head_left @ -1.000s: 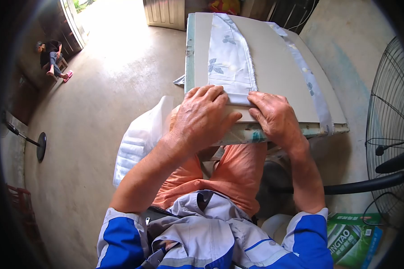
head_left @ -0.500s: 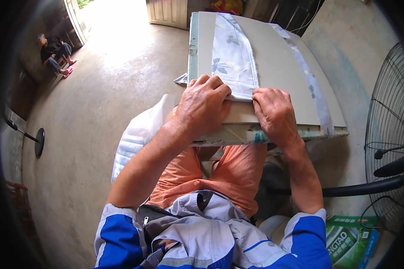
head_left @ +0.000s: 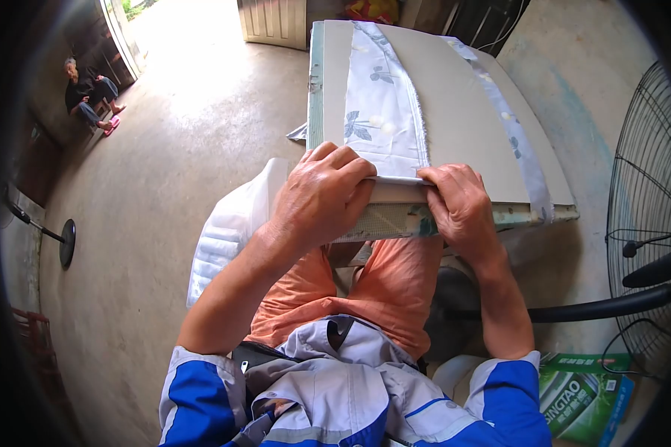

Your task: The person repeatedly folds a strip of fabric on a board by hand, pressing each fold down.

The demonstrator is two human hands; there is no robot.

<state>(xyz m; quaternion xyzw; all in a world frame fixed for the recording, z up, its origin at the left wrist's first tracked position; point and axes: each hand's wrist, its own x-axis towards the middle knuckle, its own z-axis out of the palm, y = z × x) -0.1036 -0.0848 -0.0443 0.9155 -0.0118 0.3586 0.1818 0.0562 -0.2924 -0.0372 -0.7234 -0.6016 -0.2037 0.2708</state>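
A strip of white floral cloth (head_left: 384,112) lies lengthwise on a pale board (head_left: 466,119), its near end folded into a narrow edge. My left hand (head_left: 326,190) pinches the left end of that fold. At the fold's right end, my right hand (head_left: 458,201) grips it between thumb and fingers. The fingertips of both hands are partly hidden. Farther right on the board lies a narrower floral strip (head_left: 511,127), which neither hand touches. White folded material (head_left: 231,223) hangs at the board's left, beside my left forearm.
A large wire fan (head_left: 649,208) stands at the right, its black bar (head_left: 596,309) reaching toward my right arm. A green printed box (head_left: 585,395) is at the lower right. At the upper left a person (head_left: 89,93) sits near the doorway. A black round base (head_left: 68,244) stands left.
The folded cloth end has come slightly nearer to me, with both hands still at it. The fold now looks narrower and raised. The seated person's head and legs have shifted.
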